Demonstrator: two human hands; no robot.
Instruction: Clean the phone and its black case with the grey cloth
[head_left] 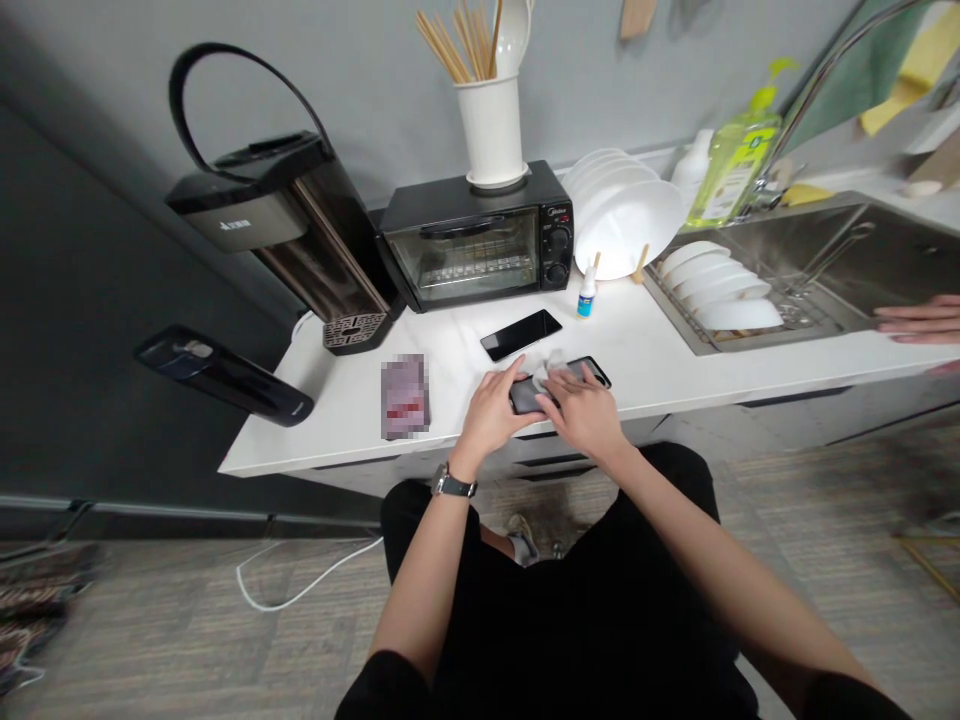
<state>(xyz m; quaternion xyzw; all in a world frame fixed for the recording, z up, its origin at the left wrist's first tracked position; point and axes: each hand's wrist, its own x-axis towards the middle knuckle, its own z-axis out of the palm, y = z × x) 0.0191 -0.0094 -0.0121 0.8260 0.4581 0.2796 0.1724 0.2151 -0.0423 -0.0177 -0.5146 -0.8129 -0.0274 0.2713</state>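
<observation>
A dark phone or phone case [527,396] lies near the front edge of the white counter. My left hand [491,412] grips its left end between thumb and fingers. A crumpled white tissue [551,368] is pressed onto its surface by my right hand [586,412], fingers closed around it. Just behind lies a second black phone [521,334], flat and untouched. A small white bottle with a blue label [586,297] stands behind and to the right. To the left, a pixelated purple packet [405,396] rests on the counter.
A dark flask [225,376] and a tall water dispenser [300,230] stand left. Behind are a toaster oven [476,245] and racked white plates [626,215]. At right, a sink [862,280] holds bowls [720,285]; another person's hand [922,320] rests by its edge.
</observation>
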